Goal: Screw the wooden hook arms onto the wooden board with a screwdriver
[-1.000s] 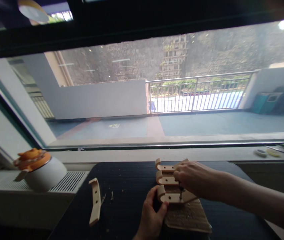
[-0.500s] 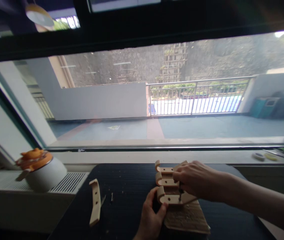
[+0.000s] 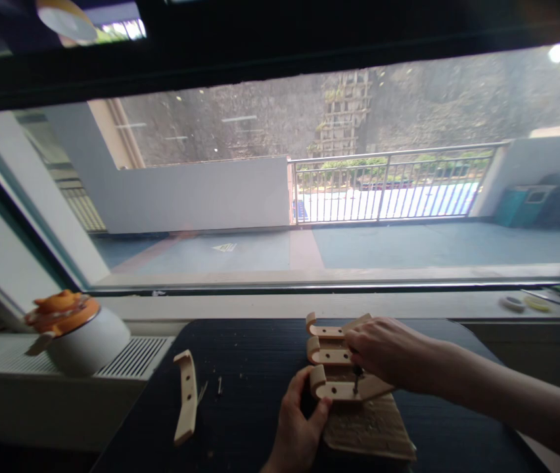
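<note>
Three pale wooden hooks lie side by side across a brown wooden board point(image 3: 371, 430). My left hand point(image 3: 300, 417) grips the curled end of the nearest hook point(image 3: 344, 392), thumb on its near edge and fingers behind. Above that hook my right hand point(image 3: 381, 351) is closed around a screwdriver point(image 3: 357, 381); its handle is mostly hidden, and its dark shaft points down at a hole in the hook. The middle hook point(image 3: 328, 355) and the far hook point(image 3: 324, 331) are partly covered by my right hand.
A loose wooden hook point(image 3: 188, 397) lies on the dark table point(image 3: 245, 420) at left, with screws point(image 3: 219, 385) beside it. A white pot with an orange lid point(image 3: 87, 341) stands on the sill at left. Tape rolls point(image 3: 513, 303) rest at right, below the window.
My right hand has turned slightly on the screwdriver, showing more of its shaft. My left hand keeps its hold on the nearest hook. The camera view has shifted slightly.
</note>
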The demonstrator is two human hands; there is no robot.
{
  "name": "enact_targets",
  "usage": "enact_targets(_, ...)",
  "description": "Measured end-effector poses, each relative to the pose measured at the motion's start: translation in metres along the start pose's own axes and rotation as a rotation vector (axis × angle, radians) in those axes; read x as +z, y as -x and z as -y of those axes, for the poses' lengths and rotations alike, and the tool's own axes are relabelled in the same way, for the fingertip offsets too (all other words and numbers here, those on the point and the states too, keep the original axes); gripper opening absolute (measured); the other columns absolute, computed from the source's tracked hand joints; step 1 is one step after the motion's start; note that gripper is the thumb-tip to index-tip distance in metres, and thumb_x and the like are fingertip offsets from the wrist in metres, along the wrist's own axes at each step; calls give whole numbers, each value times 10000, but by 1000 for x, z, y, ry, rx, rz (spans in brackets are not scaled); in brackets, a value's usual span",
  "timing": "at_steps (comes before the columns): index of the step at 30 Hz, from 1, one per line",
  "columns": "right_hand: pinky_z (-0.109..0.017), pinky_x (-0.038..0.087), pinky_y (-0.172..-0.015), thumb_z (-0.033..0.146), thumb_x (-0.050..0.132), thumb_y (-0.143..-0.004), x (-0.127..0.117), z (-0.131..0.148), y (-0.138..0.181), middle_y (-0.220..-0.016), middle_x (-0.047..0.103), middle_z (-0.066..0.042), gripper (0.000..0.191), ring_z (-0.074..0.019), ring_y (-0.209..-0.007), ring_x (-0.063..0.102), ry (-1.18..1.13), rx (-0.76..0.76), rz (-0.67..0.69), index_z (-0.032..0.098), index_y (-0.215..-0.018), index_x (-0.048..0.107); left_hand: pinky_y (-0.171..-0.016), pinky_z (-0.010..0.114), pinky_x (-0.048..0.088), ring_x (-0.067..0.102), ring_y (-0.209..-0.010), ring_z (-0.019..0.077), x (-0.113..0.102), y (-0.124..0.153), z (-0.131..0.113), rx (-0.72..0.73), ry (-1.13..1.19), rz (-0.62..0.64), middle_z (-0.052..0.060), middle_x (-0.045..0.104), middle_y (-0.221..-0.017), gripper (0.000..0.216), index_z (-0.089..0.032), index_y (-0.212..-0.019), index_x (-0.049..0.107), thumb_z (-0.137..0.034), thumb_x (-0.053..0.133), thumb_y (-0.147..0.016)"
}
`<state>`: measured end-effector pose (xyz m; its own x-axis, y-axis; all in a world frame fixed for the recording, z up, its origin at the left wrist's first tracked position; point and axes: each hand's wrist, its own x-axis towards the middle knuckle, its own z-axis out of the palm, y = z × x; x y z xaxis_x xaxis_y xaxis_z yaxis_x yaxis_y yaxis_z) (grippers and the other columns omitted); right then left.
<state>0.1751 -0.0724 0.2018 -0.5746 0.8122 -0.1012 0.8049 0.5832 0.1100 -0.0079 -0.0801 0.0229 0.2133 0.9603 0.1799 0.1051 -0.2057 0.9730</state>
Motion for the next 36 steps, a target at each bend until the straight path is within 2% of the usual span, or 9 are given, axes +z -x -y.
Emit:
enact_targets(5, -278, 437, -613, 128, 526, -876, 1, 2, -2, -788, 716, -116, 153, -234, -759, 692, 27, 57, 3, 126, -806, 662, -990, 342, 472, 620, -1098, 252, 1, -1, 1, 1, 18, 8, 93, 670, -1176, 407, -172, -1183, 594, -256, 634, -787)
enact_targets(9, -285, 434, -598, 174, 558, -859, -8, 5, 0, -794, 719, -117, 114, -249, -756, 694, 30, 99, 0, 138, -832, 663, -988, 345, 475, 622, -1093, 252, 1, -1, 3, 9, 17, 17, 100, 668, -1179, 407, -163, -1189, 584, -251, 625, -794)
enact_targets(12, -276, 441, -637, 145, 588, -829, -18, 8, 4, -837, 721, -86, 96, -236, -811, 692, -28, 51, 16, 169, -886, 661, -967, 335, 490, 629, -1076, 245, 0, 0, 1, 23, 33, 23, 87, 676, -1162, 396, -173, -1185, 588, -258, 624, -801)
enact_targets(14, -269, 444, -673, 89, 577, -817, -21, 9, 5, -841, 717, -80, 123, -218, -823, 687, -66, 7, 30, 170, -848, 664, -958, 329, 495, 633, -1065, 242, 0, 0, -1, 26, 31, 16, 77, 683, -1145, 388, -180, -1173, 599, -263, 633, -796)
enact_targets(20, -290, 463, -730, 61, 575, -826, -12, 7, 5, -859, 713, -103, 124, -222, -831, 679, -86, 10, 16, 142, -802, 666, -957, 333, 492, 635, -1057, 244, 0, 1, -4, 16, 10, 14, 92, 684, -1143, 390, -167, -1171, 598, -263, 629, -794)
enact_targets(29, -252, 433, -616, 103, 547, -860, 6, 1, 1, -762, 689, -77, 129, -183, -712, 664, 92, -16, -63, 145, -829, 665, -971, 344, 482, 626, -1071, 246, 0, 0, -2, -12, 26, 3, 75, 676, -1157, 402, -185, -1177, 597, -256, 634, -783)
enact_targets(36, -277, 393, -548, 87, 554, -864, 5, 1, -4, -802, 708, -102, 152, -237, -708, 679, 157, 39, 7, 133, -817, 691, -996, 355, 462, 613, -1100, 246, 1, 1, 2, 13, 23, 31, 86, 662, -1185, 393, -179, -1192, 579, -233, 611, -805)
